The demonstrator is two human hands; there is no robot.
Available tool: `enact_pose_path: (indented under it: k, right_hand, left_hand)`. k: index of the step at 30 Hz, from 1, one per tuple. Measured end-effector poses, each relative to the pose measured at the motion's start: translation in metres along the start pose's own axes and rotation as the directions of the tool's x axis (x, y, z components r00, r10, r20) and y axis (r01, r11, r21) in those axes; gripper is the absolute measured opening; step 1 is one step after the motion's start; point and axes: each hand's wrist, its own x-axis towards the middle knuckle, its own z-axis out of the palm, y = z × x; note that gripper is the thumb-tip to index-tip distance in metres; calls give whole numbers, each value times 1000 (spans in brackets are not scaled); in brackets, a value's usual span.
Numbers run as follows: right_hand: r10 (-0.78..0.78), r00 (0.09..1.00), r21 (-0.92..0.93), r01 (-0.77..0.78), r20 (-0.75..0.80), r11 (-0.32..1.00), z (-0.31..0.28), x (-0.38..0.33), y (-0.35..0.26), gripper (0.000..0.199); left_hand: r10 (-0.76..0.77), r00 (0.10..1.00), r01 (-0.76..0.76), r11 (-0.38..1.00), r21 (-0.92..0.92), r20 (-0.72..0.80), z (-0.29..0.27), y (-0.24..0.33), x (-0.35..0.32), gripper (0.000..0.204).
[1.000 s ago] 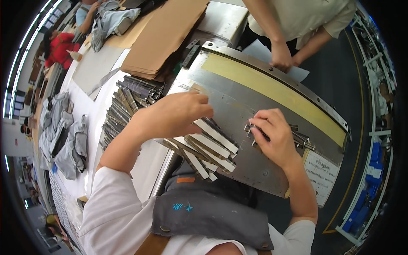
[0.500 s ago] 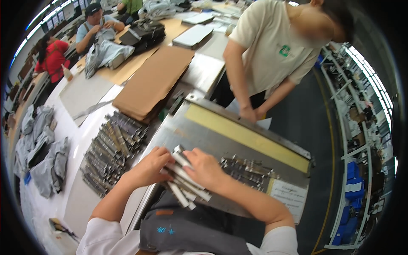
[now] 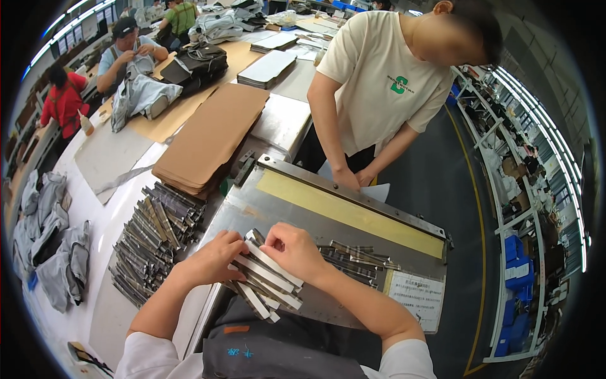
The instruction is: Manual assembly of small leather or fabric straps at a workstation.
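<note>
A loose bundle of narrow metal strips [image 3: 262,282], some with white faces, fans out above my lap at the near edge of the steel plate [image 3: 243,211]. My left hand [image 3: 219,258] is closed around the bundle's left side, its thumb beneath. At the upper end of a white-faced strip [image 3: 278,264], my right hand [image 3: 291,250] has its fingers curled in and pressed together on it. More strips [image 3: 353,258] lie on the plate right of my right hand. Left of my left arm is a large pile of similar strips [image 3: 151,243].
Beyond the plate's far metal bar [image 3: 353,192] stands a co-worker [image 3: 372,82], hands low. A stack of brown boards [image 3: 211,139] lies at far left. Grey garments [image 3: 53,234] lie on the white table. A printed sheet [image 3: 416,294] is on the plate's right end; shelves with blue bins [image 3: 521,271] stand right.
My right-hand fingers have curled in more tightly at the top of the strips. The strips in my left hand have spread slightly. The whole view has shifted a little.
</note>
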Motion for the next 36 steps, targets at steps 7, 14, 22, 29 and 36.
enact_pose_path:
  k: [7,14,22,29,36]
  right_hand:
    - [-168,983,-122,176,71,977,25,8,6,38]
    - [-188,972,-180,211,138,961,15,16,11,40]
    - [189,926,-196,-130,328,972,8,29,-8,34]
    - [78,909,-270,38,409,962,5,43,-14,23]
    - [128,868,-362,63,480,930,5,57,-11,17]
  left_hand:
    - [-48,999,49,998,-51,26,-4,5,-2,50]
    - [-107,989,89,982,-165,-102,2,4,-4,62]
    - [-105,989,89,983,-160,-99,6,0,-5,72]
    - [-121,988,106,984,-143,-98,1,3,-3,73]
    - [-110,992,98,982,-161,-69,3,1,-2,72]
